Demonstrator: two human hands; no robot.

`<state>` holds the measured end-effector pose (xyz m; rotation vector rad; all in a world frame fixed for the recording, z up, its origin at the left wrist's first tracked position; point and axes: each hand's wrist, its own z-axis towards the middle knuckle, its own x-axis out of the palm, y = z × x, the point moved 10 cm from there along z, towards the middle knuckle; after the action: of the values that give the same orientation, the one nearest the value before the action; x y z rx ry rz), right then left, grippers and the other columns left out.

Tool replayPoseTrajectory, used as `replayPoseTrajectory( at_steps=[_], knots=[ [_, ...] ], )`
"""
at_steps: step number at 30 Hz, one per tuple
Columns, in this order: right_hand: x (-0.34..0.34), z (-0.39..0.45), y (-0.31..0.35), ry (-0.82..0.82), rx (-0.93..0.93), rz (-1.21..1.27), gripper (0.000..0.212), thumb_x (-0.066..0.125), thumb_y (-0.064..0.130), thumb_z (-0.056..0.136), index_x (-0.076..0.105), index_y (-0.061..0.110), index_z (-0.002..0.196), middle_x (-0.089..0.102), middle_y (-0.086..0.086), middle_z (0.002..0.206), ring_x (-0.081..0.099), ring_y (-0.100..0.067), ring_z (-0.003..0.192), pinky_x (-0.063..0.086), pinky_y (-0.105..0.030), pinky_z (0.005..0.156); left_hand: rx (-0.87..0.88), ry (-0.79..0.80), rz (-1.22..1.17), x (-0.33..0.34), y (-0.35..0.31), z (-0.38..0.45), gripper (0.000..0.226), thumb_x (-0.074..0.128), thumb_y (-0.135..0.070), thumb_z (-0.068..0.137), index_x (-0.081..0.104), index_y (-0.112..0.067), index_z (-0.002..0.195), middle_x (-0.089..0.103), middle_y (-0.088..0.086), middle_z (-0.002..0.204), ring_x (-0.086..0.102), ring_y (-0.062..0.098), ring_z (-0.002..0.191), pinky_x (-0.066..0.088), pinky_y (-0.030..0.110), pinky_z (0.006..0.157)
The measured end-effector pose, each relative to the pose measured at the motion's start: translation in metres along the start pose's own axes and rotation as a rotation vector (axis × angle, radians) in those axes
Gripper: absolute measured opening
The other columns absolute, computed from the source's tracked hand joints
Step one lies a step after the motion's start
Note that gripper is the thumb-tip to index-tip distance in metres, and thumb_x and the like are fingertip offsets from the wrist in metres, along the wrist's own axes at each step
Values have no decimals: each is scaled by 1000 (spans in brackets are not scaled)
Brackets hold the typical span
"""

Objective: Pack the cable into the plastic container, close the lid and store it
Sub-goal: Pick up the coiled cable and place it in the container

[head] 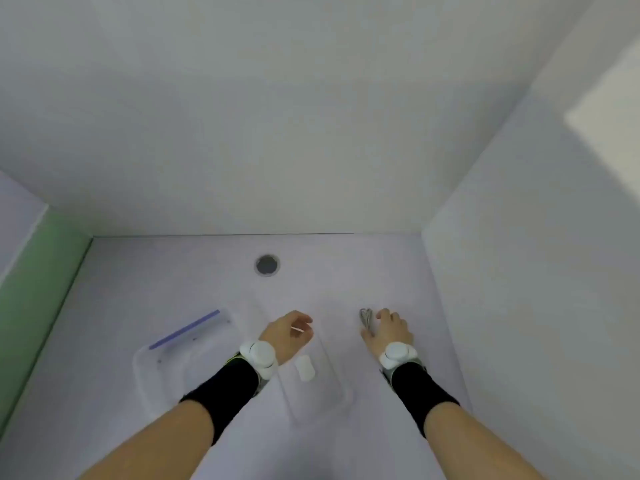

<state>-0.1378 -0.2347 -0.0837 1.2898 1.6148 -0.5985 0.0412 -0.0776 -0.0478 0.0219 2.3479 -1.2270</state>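
left hand point(289, 332): I see it at the far end of the clear container point(313, 379), fingers curled and pinching a thin white strip; I take it to be steadying that end so the box stays put
right hand point(389, 329): flat on the surface, fingers loosely spread, tips touching a small grey cable point(366, 319) bundle; looks like I'm about to gather it, not lifted yet
cable: coiled tight, lying on the surface right of the container, apart from it, not inside
container: clear plastic, sits between my two arms, open side hard to judge; a small white piece point(304, 368) lies in or on it, can't tell which
lid point(183, 348): clear with a purple edge strip, off to the left of the container, set aside so the box is free for loading
task state: my guess is early, cable still outside, lid off
surface point(173, 289): pale lilac-white, smooth, a round dark grommet hole point(267, 264) near the back
room: plain white walls boxing in the back and right, a green panel point(38, 289) along the left edge
wrists: white bands and black sleeves on both
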Motion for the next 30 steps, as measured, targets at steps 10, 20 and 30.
replayPoseTrajectory(
  at_steps=[10, 20, 30],
  knots=[
    [19, 0, -11, 54, 25, -6, 34, 52, 40, 92, 53, 15, 116, 58, -7, 122, 54, -28, 116, 45, -36, 93, -69, 67, -26, 26, 8, 5, 23, 61, -25, 88, 63, -22, 110, 71, -2, 110, 68, 16, 97, 51, 32, 95],
    [26, 0, -8, 80, -20, 246, 19, 53, 24, 92, 56, 9, 104, 64, -12, 107, 61, -31, 98, 50, -36, 82, -78, 98, -37, 33, 5, 10, 25, 60, -25, 89, 63, -20, 113, 70, -1, 112, 67, 17, 101, 51, 30, 95],
    [14, -11, 38, 58, -185, 437, 16, 59, 23, 87, 59, 11, 98, 65, -10, 99, 60, -26, 88, 47, -29, 76, -46, 141, -64, 33, -2, 6, 61, 63, -39, 86, 37, -32, 140, 63, -8, 126, 66, 11, 104, 51, 28, 95]
  ],
)
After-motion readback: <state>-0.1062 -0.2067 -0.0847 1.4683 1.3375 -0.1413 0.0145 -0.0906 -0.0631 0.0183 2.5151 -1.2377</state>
